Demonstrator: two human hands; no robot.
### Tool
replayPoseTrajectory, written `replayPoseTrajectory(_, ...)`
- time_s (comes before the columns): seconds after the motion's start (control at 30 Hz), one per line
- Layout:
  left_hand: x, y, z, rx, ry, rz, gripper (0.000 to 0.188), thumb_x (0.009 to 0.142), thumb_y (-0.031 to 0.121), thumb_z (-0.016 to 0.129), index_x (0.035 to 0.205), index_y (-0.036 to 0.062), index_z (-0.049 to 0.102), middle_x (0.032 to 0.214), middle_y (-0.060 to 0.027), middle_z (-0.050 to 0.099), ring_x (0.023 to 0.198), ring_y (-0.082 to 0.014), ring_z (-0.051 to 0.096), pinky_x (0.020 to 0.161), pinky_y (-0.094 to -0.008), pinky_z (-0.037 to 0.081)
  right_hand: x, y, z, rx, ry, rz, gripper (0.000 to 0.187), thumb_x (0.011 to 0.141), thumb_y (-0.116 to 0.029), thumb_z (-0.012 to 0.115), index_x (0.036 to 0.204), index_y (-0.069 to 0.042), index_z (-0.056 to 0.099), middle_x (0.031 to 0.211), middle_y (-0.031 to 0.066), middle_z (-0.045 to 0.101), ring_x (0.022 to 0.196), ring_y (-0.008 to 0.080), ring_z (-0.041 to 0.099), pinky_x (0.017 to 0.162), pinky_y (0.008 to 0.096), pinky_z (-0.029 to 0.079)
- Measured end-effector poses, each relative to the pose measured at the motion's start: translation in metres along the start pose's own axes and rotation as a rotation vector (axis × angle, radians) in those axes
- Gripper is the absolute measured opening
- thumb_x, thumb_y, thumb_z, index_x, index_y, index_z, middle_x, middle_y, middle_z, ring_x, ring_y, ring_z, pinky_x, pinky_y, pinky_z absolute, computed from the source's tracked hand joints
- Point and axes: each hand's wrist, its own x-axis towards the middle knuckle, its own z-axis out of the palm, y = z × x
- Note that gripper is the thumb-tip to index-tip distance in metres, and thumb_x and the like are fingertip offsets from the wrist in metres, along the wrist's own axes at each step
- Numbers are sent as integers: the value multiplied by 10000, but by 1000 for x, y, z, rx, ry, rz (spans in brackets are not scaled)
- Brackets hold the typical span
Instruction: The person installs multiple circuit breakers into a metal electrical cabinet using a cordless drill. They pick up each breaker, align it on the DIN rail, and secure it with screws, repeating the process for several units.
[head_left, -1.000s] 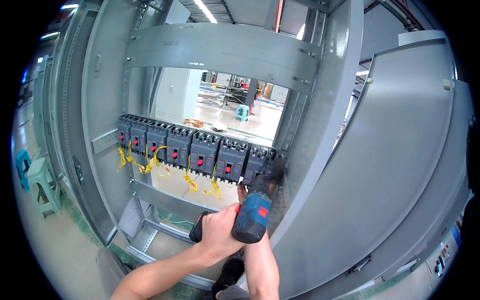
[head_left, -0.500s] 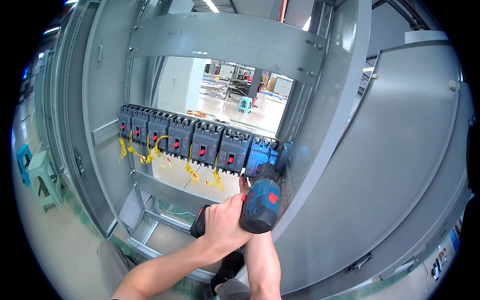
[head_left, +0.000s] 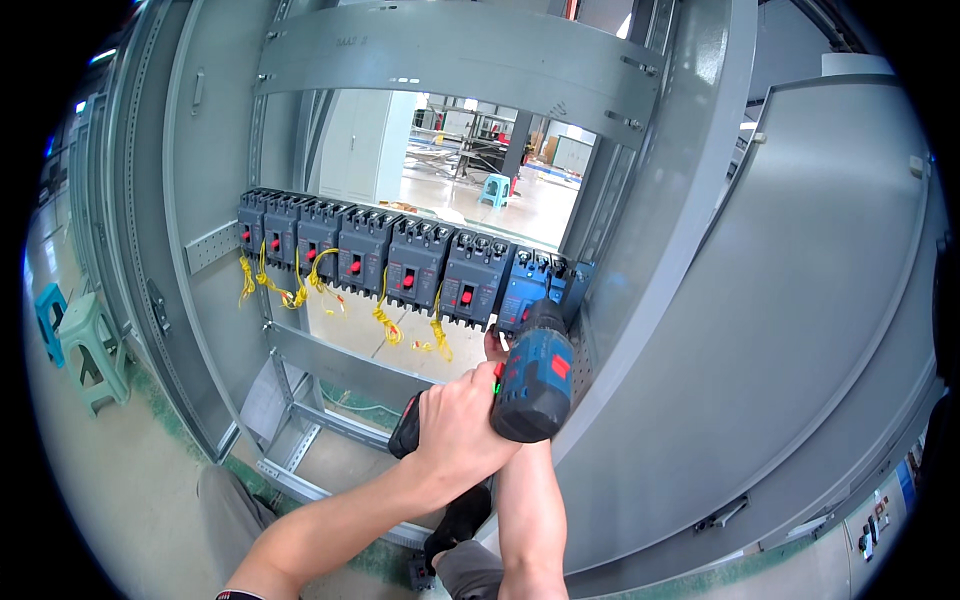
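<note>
My left hand [head_left: 462,420] is wrapped round the grip of a blue and black cordless drill [head_left: 540,385], its black battery [head_left: 405,430] sticking out to the left. The drill's nose points away from me at the front of a blue circuit breaker [head_left: 525,292], the rightmost of a row. Where the tip meets the breaker is hidden by the drill's body. My right forearm [head_left: 530,510] passes beneath the drill, and a few fingers of my right hand [head_left: 494,346] show at the breaker's lower left edge. Most of that hand is covered. Dark grey breakers [head_left: 410,265] with red toggles line up leftward.
Yellow wire bundles [head_left: 388,322] hang below the grey breakers. A grey metal cabinet frame surrounds the row, with a crossbar [head_left: 450,50] above and a lower rail [head_left: 340,365]. To the right stands a large grey panel [head_left: 800,300]. A pale green stool [head_left: 92,345] is at far left.
The drill and both hands appear slightly higher and further right, as the whole view has shifted a little. A small green light now shows on the drill near my left index finger.
</note>
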Motion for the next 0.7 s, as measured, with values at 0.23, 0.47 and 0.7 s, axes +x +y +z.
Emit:
replayPoseTrajectory(0.23,-5,-7,7,-81,53,28,500,667,143,778,1111,-23,618,868,-216,685,812,-405,678,695,-432,535,-11,-4,13,18,-5,-8,419,992,-481,467,1148,-98,535,1073,105,604,891,237,614,761,419,527)
replayPoseTrajectory(0.47,-19,-16,14,-112,85,91,555,682,198,804,1146,-23,596,907,-191,676,787,-391,674,674,-430,527,-32,-4,41,84,-14,5,471,990,-526,467,1167,-98,552,1134,110,611,976,247,624,840,438,540)
replayPoseTrajectory(0.7,-70,-19,8,-270,-22,123,403,709,62,781,1074,-31,636,900,-141,680,758,-300,687,680,-345,543,-32,-8,44,95,38,111,551,985,-559,382,1271,-130,574,1272,112,586,1157,304,559,1052,509,438)
